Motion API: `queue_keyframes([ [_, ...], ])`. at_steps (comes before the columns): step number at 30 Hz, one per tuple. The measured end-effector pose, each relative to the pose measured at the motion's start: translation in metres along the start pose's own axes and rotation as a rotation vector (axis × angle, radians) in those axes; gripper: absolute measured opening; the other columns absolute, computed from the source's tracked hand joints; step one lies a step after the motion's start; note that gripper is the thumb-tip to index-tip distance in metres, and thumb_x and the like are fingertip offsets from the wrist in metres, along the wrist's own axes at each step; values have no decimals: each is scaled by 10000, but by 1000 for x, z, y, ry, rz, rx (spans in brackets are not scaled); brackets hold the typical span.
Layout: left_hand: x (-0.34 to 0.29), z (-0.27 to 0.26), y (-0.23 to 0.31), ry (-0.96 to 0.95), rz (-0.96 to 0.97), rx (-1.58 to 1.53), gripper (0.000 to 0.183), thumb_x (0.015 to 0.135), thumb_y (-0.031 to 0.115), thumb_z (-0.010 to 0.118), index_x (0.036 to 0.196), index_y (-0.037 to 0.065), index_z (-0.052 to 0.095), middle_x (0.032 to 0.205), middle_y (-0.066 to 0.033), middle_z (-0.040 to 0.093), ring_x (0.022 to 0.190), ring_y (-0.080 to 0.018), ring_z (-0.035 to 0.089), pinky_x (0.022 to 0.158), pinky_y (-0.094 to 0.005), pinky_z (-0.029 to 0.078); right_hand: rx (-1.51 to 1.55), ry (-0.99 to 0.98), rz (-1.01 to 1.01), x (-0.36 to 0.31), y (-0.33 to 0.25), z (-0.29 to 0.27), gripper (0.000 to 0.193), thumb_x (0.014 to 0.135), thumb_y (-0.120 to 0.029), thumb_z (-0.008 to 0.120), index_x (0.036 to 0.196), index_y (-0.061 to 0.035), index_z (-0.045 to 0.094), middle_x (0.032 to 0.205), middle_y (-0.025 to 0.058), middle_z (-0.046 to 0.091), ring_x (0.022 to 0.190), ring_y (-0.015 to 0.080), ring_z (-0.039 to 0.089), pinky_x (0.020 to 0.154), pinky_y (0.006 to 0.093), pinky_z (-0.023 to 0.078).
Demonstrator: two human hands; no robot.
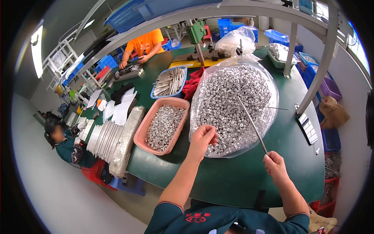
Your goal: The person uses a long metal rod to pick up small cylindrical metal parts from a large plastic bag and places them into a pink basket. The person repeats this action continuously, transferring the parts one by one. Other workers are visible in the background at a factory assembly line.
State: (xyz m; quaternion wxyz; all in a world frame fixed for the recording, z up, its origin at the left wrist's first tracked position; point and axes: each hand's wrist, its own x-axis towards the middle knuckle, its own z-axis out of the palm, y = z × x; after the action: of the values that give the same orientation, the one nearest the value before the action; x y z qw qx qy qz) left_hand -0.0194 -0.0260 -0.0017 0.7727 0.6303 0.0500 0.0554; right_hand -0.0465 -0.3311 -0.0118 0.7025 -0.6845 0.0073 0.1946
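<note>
My right hand (pixel 276 167) is closed around the lower end of a thin grey metal rod (pixel 253 124), which slants up and leftward over a heap of small silver metal rings (pixel 233 91). The heap fills a large clear plastic bag (pixel 274 93), spread open on the green table. At the bag's near left edge is my left hand (pixel 204 141), its fingers curled together just above the rings. Whatever may be between those fingertips is too small to make out. Across the heap's right side lies a thin dark wire or rod (pixel 274 108).
A pink basket (pixel 141 134) of similar rings and a blue basket (pixel 152 93) of metal rods stand left of the bag. A phone (pixel 307 128) lies at right. Metal shelf posts (pixel 317 74) rise at the table's right. Two other people (pixel 145 43) sit farther away.
</note>
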Motion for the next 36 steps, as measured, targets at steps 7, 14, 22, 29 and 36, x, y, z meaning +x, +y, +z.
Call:
queue_keyframes([
  [7,23,28,-22,19,641,1353,340,828,280,693,1114,116,611,939,-69,550,876,-263,587,687,-392,500,116,-41,100,7,27,-1,201,940,-244,570,851,-68,530,638,-57,438,513,24,372,447,198,303],
  [14,47,60,-38,-75,606,1574,509,864,371,636,1288,133,486,1030,-134,502,917,-346,566,697,-452,519,81,-41,110,7,28,-5,213,939,-256,571,877,-54,548,665,-50,462,569,32,409,495,214,343],
  [22,66,63,-50,-125,608,1483,285,892,319,617,1046,95,530,884,-115,550,682,-318,619,570,-422,507,54,-23,117,9,26,-8,227,929,-255,580,866,-39,552,674,-34,484,586,47,425,512,231,357],
  [29,83,32,-29,33,-164,18,193,958,297,555,985,106,560,757,-40,523,488,-132,476,373,-234,338,-174,-36,47,10,26,-7,257,911,-250,602,847,-3,571,628,-6,495,580,76,444,519,275,368],
  [36,88,-6,-31,-91,-487,-780,229,970,341,527,1007,122,586,747,-16,515,448,-56,358,362,-192,211,-331,-141,49,6,17,-4,264,906,-253,610,901,11,604,632,21,531,583,96,472,537,287,398],
])
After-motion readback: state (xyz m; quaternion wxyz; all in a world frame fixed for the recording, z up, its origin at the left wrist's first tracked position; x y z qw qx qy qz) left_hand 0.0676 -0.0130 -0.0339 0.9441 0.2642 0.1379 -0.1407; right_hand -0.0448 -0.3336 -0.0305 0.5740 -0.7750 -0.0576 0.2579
